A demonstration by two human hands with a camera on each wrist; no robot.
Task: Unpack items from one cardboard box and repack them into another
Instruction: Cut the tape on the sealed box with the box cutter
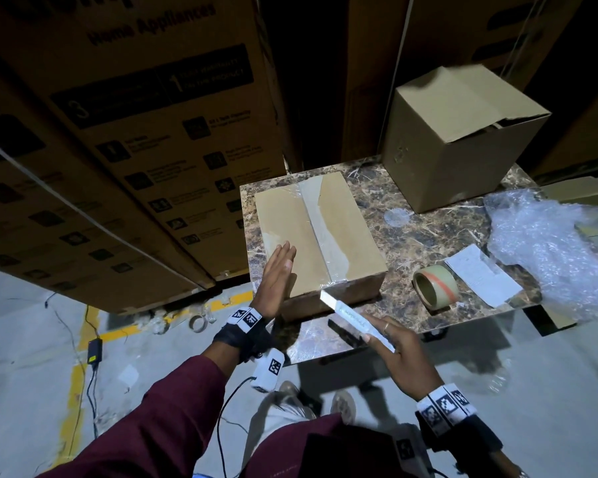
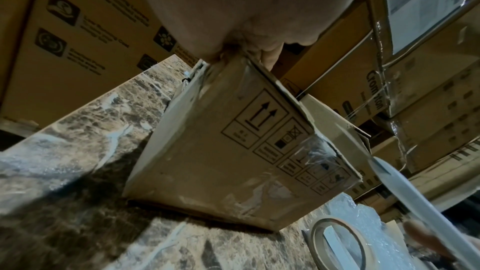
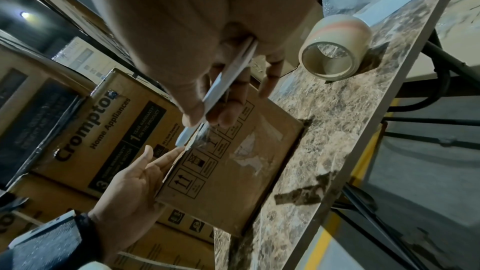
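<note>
A flat cardboard box (image 1: 283,219) sealed with clear tape lies on the left part of the marble-patterned table (image 1: 428,232). My left hand (image 1: 278,270) rests on its near left top with straight fingers, open. The same left hand (image 3: 132,178) touches the box's upper edge in the right wrist view. My right hand (image 1: 394,353) pinches a flat white strip-like tool (image 1: 349,315), whose tip is at the taped seam on the box's front edge. A taller cardboard box (image 1: 456,143) stands at the back right, its top flaps loosely folded.
A roll of tape (image 1: 435,284) stands near the table's front edge, beside a white paper sheet (image 1: 480,276). Bubble wrap (image 1: 549,243) spills over the right end. Large printed appliance cartons (image 1: 135,150) stand to the left and behind. Cables and a tape roll lie on the floor.
</note>
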